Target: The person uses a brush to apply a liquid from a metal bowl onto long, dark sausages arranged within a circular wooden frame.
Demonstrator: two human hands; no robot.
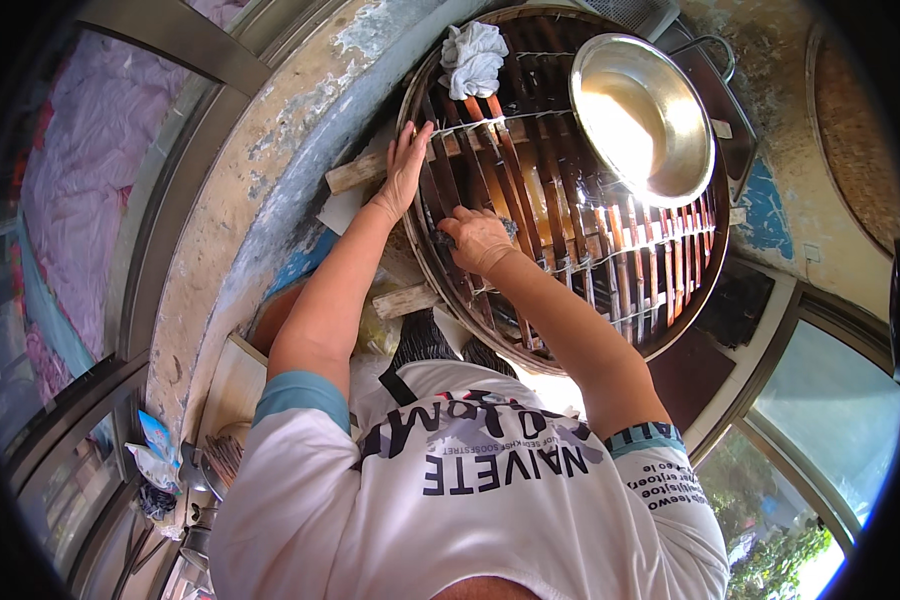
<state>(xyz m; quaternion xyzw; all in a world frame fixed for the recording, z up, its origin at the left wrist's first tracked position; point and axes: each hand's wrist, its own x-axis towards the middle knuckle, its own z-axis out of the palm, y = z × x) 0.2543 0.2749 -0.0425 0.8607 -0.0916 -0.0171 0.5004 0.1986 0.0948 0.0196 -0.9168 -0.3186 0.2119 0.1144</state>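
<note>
A large round slatted bamboo tray (547,225) with a raised rim lies before me, its dark wet slats tied with pale cord. Flat against the tray's left rim rests my left hand (403,172), fingers extended and holding nothing. My right hand (481,238) presses on the slats left of the middle, its fingers curled over a dark grey scrubbing pad (508,227) that is mostly hidden beneath it. Above, a crumpled pale cloth (474,60) sits at the tray's far left edge. A metal basin (675,127) holding cloudy liquid stands on the tray at the upper right.
Wooden bars (405,300) jut from under the tray. A peeling wall ledge (270,135) and window run along my left. Behind the basin are a metal pan with a looped handle (727,64) and a perforated plastic basket (634,11). A woven tray (862,142) leans at the far right.
</note>
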